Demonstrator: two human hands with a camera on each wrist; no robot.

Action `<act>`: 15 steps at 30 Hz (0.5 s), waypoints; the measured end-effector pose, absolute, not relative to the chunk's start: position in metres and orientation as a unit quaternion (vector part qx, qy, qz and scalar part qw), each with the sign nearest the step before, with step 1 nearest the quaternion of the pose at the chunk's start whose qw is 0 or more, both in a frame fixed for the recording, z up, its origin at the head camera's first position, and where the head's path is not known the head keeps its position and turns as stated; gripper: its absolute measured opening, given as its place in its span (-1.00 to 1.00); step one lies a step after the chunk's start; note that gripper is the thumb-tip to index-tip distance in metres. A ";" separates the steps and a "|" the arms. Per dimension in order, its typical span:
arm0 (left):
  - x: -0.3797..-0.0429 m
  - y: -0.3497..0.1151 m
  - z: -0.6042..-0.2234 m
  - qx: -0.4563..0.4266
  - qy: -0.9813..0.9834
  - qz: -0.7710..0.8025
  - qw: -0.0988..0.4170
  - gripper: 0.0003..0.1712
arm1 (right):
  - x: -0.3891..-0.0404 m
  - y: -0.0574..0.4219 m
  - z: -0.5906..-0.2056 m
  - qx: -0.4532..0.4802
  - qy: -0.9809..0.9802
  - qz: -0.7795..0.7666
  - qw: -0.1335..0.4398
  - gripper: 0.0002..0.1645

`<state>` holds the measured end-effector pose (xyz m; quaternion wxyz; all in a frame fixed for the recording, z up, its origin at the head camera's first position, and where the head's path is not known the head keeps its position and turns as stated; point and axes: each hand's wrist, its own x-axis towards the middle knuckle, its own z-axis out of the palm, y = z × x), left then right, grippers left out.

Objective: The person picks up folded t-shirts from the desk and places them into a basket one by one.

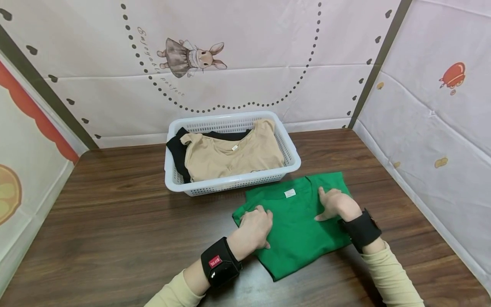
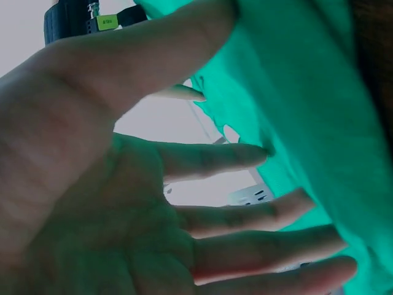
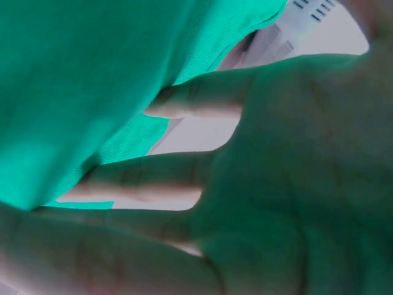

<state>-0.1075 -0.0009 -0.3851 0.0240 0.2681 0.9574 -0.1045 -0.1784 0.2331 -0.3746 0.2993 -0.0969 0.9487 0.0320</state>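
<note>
A green T-shirt [image 1: 295, 230] lies folded on the wooden table, its white neck label facing up. My left hand [image 1: 254, 228] rests on the shirt's left side. In the left wrist view its fingers [image 2: 258, 252] are fairly straight and spread, with the tips against the green cloth [image 2: 295, 110]. On the shirt's right part, my right hand [image 1: 334, 204] touches the fabric with fingers apart. The right wrist view shows those fingers [image 3: 141, 178] extended, tips on the cloth [image 3: 80, 80]. Neither hand pinches the shirt as far as I see.
Behind the shirt stands a white plastic basket [image 1: 226, 184] with a beige top [image 1: 234, 160] lying over a black garment [image 1: 177, 151]. Patterned sheets [image 1: 245, 81] wall off the back and both sides of the table [image 1: 126, 221].
</note>
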 end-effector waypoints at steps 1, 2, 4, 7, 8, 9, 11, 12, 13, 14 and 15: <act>-0.107 0.000 -0.384 0.261 0.959 -0.110 0.032 -0.05 | -0.178 0.231 -0.375 -0.097 0.949 0.033 0.298 0.18; -0.106 0.000 -0.384 0.253 0.959 -0.116 0.043 0.00 | -0.177 0.230 -0.375 -0.098 0.949 0.035 0.296 0.18; -0.106 0.002 -0.382 0.239 0.961 -0.126 0.064 0.03 | -0.176 0.225 -0.376 -0.101 0.949 0.043 0.295 0.17; -0.106 0.002 -0.381 0.221 0.962 -0.135 0.091 0.03 | -0.174 0.219 -0.377 -0.110 0.948 0.055 0.292 0.16; -0.107 0.002 -0.381 0.216 0.962 -0.136 0.098 0.02 | -0.173 0.217 -0.378 -0.114 0.948 0.060 0.291 0.15; -0.107 0.001 -0.380 0.211 0.962 -0.136 0.104 0.02 | -0.172 0.215 -0.378 -0.119 0.948 0.063 0.289 0.15; -0.107 -0.001 -0.381 0.206 0.963 -0.133 0.111 0.00 | -0.171 0.211 -0.378 -0.126 0.948 0.066 0.284 0.13; -0.107 -0.003 -0.381 0.204 0.964 -0.130 0.112 -0.01 | -0.170 0.209 -0.378 -0.129 0.949 0.066 0.281 0.12; -0.107 -0.004 -0.381 0.203 0.964 -0.128 0.113 -0.01 | -0.169 0.207 -0.378 -0.132 0.950 0.066 0.277 0.12; -0.107 -0.006 -0.380 0.202 0.964 -0.127 0.114 -0.01 | -0.168 0.205 -0.378 -0.135 0.950 0.068 0.273 0.11; -0.107 -0.008 -0.380 0.202 0.964 -0.127 0.114 -0.01 | -0.167 0.203 -0.378 -0.137 0.951 0.068 0.270 0.11</act>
